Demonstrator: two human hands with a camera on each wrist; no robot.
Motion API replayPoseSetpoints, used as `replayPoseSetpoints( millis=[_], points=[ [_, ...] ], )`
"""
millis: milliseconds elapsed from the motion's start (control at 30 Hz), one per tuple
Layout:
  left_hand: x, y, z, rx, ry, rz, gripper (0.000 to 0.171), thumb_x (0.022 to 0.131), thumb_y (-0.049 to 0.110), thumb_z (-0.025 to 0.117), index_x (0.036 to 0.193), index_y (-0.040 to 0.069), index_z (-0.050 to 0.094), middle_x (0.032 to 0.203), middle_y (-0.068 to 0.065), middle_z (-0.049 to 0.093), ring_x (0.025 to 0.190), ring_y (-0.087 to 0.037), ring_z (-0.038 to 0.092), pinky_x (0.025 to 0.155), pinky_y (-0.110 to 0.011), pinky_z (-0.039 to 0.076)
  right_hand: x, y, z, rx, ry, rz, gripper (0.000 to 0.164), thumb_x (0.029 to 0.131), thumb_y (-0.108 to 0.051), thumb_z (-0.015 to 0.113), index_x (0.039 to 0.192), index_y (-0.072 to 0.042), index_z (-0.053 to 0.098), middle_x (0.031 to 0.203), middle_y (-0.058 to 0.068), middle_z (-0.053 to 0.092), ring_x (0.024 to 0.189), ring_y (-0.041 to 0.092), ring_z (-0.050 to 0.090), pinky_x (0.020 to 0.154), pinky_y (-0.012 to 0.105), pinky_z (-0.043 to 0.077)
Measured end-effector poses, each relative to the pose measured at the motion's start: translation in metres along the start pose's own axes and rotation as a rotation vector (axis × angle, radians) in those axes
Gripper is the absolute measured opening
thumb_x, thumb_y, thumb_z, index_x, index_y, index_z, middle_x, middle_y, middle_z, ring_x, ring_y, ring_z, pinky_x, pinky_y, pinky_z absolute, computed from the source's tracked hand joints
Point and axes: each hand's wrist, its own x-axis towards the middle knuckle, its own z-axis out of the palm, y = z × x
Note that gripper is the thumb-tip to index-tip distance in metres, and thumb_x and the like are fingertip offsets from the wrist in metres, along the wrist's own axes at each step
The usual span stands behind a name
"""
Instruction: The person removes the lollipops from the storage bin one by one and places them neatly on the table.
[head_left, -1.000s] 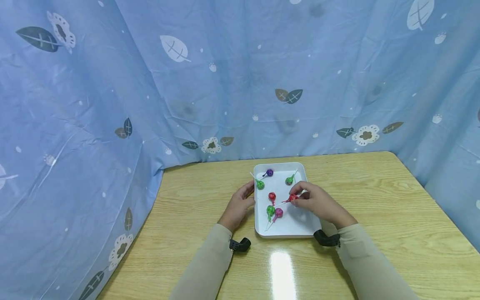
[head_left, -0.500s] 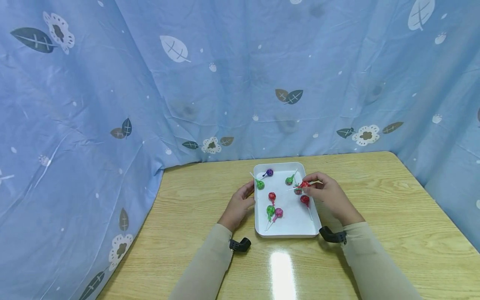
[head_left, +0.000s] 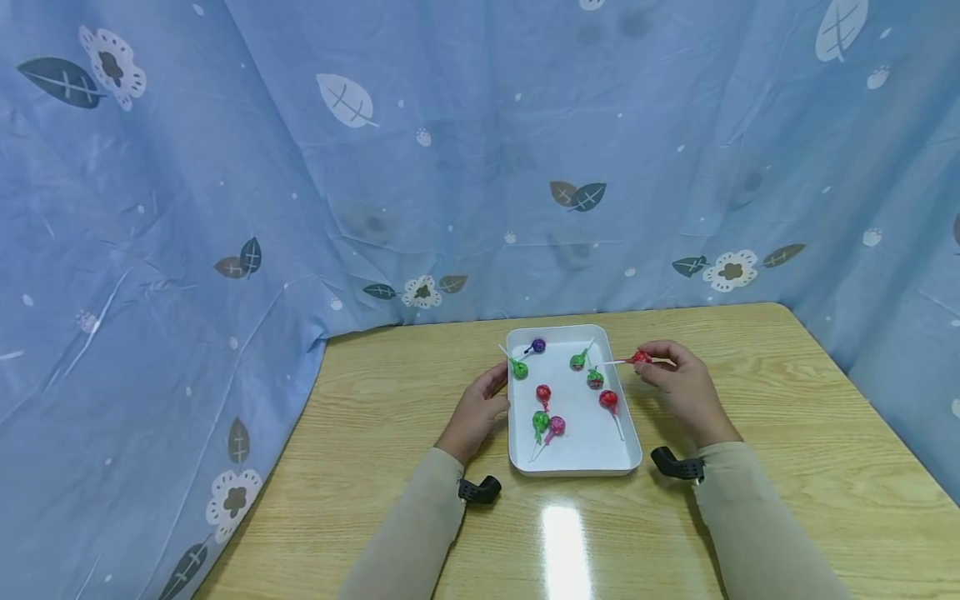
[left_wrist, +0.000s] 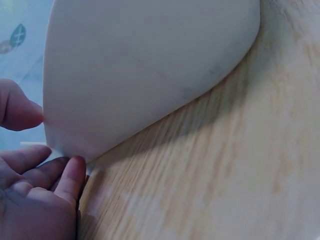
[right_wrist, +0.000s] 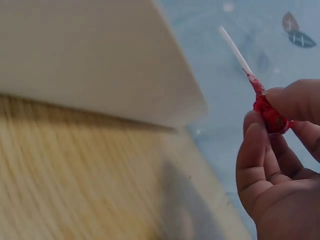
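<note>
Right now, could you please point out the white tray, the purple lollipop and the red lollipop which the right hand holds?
White tray [head_left: 582, 442], head view: bare floor, near side.
Purple lollipop [head_left: 539, 345], head view: wrapped candy ball.
Held red lollipop [right_wrist: 271, 120], right wrist view: wrapped candy ball.

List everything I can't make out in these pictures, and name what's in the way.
- Head view: any print on the wrappers is too small to read.
- Head view: both sleeves are cut off by the bottom edge.
- Left wrist view: the inside of the tray is hidden by its wall.
- Left wrist view: the left grip is cut off by the left edge.
- Right wrist view: the right grip partly covers the red lollipop.
</note>
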Motion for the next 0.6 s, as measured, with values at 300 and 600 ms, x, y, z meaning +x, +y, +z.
replayPoseSetpoints(
  millis=[300, 600],
  points=[
    [0.001, -0.002, -0.002, -0.009, -0.01, 0.003, 0.073, 0.097, -0.003, 0.059, 0.167, 0.002, 0.04, 0.168, -0.01, 0.045, 0.156, -0.027, 0.038, 0.126, -0.044, 0.032, 0.003, 0.025, -0.003, -0.014, 0.081, 0.05, 0.047, 0.111, -0.024, 0.068, 0.147, 0.005, 0.059, 0.139, 0.019, 0.059, 0.109, 0.013, 0.061, 0.085, 0.017, 0.057],
    [0.003, -0.004, -0.001, -0.017, -0.003, 0.0, 0.074, 0.095, -0.003, 0.059, 0.167, 0.004, 0.041, 0.167, -0.006, 0.047, 0.154, -0.023, 0.04, 0.124, -0.04, 0.035, 0.014, 0.035, -0.015, -0.052, 0.144, 0.066, 0.049, 0.111, -0.03, 0.068, 0.147, 0.001, 0.06, 0.133, 0.011, 0.062, 0.109, 0.011, 0.06, 0.081, 0.015, 0.055]
  ],
)
